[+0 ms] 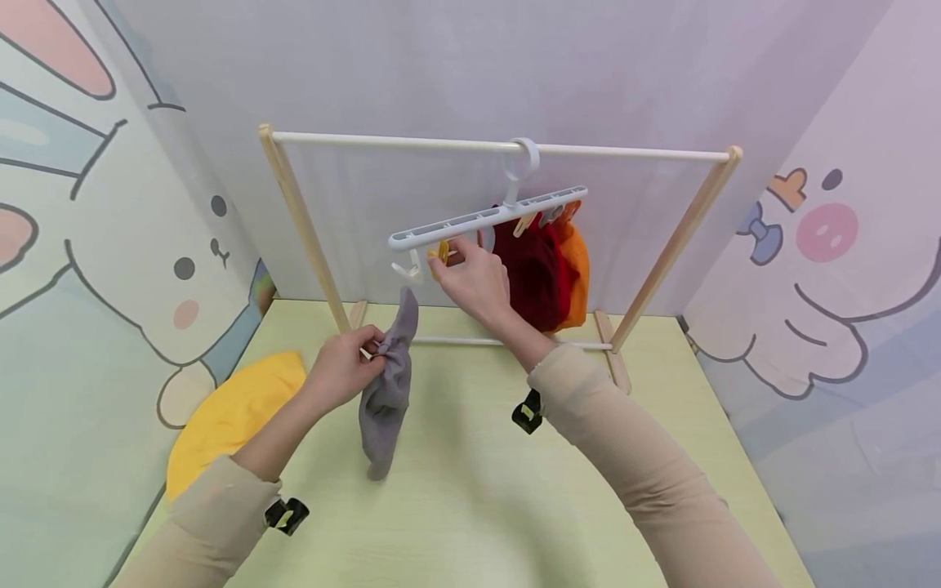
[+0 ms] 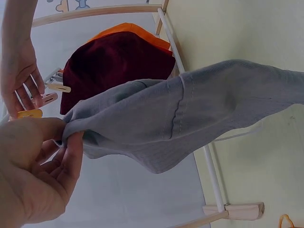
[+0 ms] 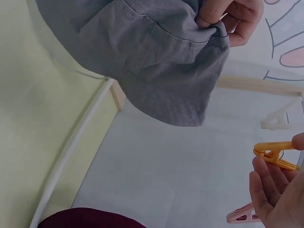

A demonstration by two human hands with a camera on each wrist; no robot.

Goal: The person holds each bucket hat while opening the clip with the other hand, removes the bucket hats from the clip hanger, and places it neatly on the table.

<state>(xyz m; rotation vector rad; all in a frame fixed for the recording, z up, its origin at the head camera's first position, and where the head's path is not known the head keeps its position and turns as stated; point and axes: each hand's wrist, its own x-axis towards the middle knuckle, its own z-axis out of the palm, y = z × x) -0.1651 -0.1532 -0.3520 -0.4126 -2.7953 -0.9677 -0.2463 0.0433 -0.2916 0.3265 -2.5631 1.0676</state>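
Observation:
My left hand (image 1: 345,367) pinches a grey bucket hat (image 1: 385,400) by its edge, and the hat hangs down above the table. In the left wrist view the hat's (image 2: 190,107) stitched seam and brim show. Up at the white clip hanger (image 1: 448,230), my right hand (image 1: 478,282) holds a yellow clothespin (image 3: 275,154) between thumb and fingers. Nothing is in that clothespin's jaws. Beside it on the hanger are a white clip (image 1: 410,268) at the left end and a pink clip (image 3: 242,213). The hat is apart from the hanger.
A dark red hat (image 1: 525,273) and an orange hat (image 1: 577,278) hang from the hanger's right half. The hanger hooks over the white bar (image 1: 382,141) of a wooden-legged rack (image 1: 301,220). On the table's left lies a yellow hat (image 1: 235,416). Printed cloth walls (image 1: 588,65) surround the table.

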